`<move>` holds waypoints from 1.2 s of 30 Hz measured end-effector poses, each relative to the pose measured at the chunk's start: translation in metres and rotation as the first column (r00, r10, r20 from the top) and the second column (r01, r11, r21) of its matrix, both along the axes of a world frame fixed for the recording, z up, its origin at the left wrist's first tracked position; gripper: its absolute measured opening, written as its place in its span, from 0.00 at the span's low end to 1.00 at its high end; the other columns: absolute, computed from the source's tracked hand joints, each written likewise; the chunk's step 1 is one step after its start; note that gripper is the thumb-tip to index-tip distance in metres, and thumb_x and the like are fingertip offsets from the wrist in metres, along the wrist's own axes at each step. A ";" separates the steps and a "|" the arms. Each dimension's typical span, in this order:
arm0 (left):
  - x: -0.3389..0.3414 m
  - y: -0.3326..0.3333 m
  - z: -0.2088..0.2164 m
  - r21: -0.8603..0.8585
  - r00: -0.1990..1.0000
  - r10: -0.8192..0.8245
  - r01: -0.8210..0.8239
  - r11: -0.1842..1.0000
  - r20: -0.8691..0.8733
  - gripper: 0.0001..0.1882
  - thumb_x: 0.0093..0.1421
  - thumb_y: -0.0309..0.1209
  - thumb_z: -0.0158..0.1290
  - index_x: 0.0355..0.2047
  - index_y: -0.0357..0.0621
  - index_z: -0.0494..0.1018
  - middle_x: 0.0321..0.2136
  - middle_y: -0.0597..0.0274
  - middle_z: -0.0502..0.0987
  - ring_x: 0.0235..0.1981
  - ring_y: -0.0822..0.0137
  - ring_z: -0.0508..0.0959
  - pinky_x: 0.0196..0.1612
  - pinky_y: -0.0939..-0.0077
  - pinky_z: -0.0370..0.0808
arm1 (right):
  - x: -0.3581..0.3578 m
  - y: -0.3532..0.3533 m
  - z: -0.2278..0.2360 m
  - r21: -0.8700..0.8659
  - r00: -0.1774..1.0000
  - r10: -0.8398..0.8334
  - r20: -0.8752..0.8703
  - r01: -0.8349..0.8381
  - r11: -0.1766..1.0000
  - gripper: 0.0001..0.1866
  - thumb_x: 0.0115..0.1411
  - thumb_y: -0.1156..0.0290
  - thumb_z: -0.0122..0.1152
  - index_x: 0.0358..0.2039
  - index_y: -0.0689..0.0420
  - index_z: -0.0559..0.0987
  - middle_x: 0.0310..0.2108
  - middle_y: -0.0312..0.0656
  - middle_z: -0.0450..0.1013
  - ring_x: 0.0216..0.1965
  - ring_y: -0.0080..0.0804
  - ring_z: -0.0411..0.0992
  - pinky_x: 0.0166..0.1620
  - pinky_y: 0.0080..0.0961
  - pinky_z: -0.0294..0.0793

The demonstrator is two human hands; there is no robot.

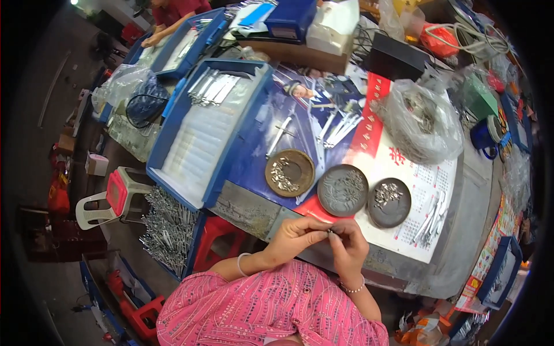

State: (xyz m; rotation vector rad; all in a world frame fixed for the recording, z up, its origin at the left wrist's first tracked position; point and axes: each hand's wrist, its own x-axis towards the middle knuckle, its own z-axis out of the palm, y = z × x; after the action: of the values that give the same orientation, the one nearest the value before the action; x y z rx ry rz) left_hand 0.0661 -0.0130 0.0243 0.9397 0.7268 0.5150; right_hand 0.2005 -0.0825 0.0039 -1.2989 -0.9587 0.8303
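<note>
My left hand (297, 238) and my right hand (348, 242) meet at the table's near edge, thumbs and forefingers pinched together. A tiny dark piece shows between the fingertips, too small to name. Just beyond them stand three round dishes: a brown one (304, 179) with small shiny metal parts heaped at its left side, a dark grey one (330, 202) with fine small pieces, and another dark one (404, 216) with silvery parts. Slim metal rods (344, 128) lie farther off on the poster, and more thin metal strips (428, 222) rest to the right.
A blue tray (222, 179) lined with white holds rows of metal rods on the left. Below it is a pile of metal rods (168, 228). A clear plastic bag (424, 147), a black box (397, 56) and a blue mug (486, 135) stand farther back. Another person's arm (164, 33) reaches over trays at far left.
</note>
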 end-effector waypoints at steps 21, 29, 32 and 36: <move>0.004 0.004 0.008 0.787 0.975 0.165 0.016 0.617 -0.149 0.08 0.48 0.19 0.57 0.30 0.38 0.75 0.26 0.59 0.71 0.25 0.70 0.73 0.28 0.80 0.70 | 0.001 0.001 -0.012 0.008 0.350 0.128 -0.928 -0.324 0.946 0.11 0.54 0.71 0.59 0.38 0.61 0.75 0.39 0.39 0.70 0.36 0.25 0.69 0.36 0.21 0.69; 0.000 0.005 0.007 0.904 0.952 0.143 0.202 0.377 -0.272 0.09 0.46 0.21 0.58 0.30 0.39 0.74 0.23 0.59 0.71 0.23 0.66 0.74 0.25 0.76 0.71 | 0.010 -0.002 -0.017 -0.109 0.548 0.123 -0.827 -0.370 0.922 0.12 0.54 0.73 0.58 0.37 0.66 0.73 0.31 0.38 0.70 0.29 0.23 0.67 0.31 0.16 0.67; -0.003 0.006 0.004 0.895 0.950 0.097 0.242 0.373 -0.298 0.11 0.45 0.21 0.58 0.32 0.38 0.74 0.23 0.58 0.72 0.23 0.65 0.75 0.25 0.75 0.71 | 0.008 -0.004 -0.016 -0.127 0.543 0.141 -0.828 -0.427 0.895 0.12 0.54 0.72 0.57 0.36 0.65 0.73 0.28 0.38 0.70 0.26 0.22 0.67 0.30 0.16 0.66; -0.002 0.013 0.014 0.792 0.964 -0.010 0.225 0.568 -0.267 0.09 0.48 0.24 0.57 0.32 0.37 0.73 0.25 0.57 0.72 0.25 0.64 0.74 0.28 0.76 0.71 | 0.006 0.000 -0.010 -0.038 0.319 0.118 -0.940 -0.443 0.896 0.10 0.54 0.69 0.57 0.32 0.63 0.72 0.24 0.37 0.67 0.22 0.21 0.63 0.26 0.15 0.62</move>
State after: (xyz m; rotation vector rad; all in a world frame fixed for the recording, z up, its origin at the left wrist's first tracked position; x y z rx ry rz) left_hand 0.0645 -0.0003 0.0388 1.9605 0.6128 0.6399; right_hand 0.2070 -0.0823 -0.0059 -0.6241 -0.0849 1.8023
